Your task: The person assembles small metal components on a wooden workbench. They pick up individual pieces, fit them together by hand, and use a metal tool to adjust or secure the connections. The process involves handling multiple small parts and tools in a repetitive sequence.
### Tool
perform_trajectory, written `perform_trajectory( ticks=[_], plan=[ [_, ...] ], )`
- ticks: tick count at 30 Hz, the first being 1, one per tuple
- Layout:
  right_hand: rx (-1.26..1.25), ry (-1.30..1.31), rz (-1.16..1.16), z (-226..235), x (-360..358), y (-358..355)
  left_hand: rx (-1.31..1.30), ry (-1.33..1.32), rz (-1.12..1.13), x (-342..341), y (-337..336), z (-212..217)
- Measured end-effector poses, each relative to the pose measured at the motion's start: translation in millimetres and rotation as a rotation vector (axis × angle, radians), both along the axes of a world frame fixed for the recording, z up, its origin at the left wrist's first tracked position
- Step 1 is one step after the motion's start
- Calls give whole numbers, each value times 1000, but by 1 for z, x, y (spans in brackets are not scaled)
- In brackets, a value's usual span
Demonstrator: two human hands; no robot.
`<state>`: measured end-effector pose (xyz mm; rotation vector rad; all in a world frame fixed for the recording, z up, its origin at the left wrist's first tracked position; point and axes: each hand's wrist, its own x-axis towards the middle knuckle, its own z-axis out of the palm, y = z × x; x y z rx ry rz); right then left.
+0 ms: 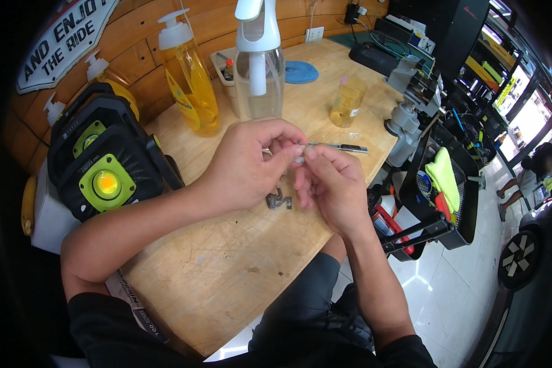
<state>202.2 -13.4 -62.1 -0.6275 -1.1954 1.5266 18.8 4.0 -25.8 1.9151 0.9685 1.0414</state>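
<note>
Above the wooden table, my left hand (248, 161) and my right hand (334, 184) meet with thumbs and fingertips pinched together. Between the fingertips shows a small whitish piece (299, 160), too small to name; both hands seem to grip it. Beneath them on the tabletop lie small dark grey bent parts (279, 200), partly covered by my fingers. Just beyond my right fingers rests a slim utility knife (353, 148), its far-left end hidden behind the hand.
On the table (227, 276) stand a yellow pump bottle (193, 92), a clear spray bottle (259, 80), a plastic jar (348, 103) and a blue round pad (301, 72). A work light (107, 165) is at left. Right of the table is a black tool cart (466, 202); farther off, a person (533, 168) and a car.
</note>
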Motion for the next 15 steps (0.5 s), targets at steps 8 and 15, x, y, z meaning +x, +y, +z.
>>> perform_trajectory(
  ticks=[8,15],
  plan=[
    [40,-30,17,-1,4,-5,215,33,-10,2,-3,4],
    [34,-98,-14,0,0,-6,-185,-7,2,-3,1,10]
  ],
)
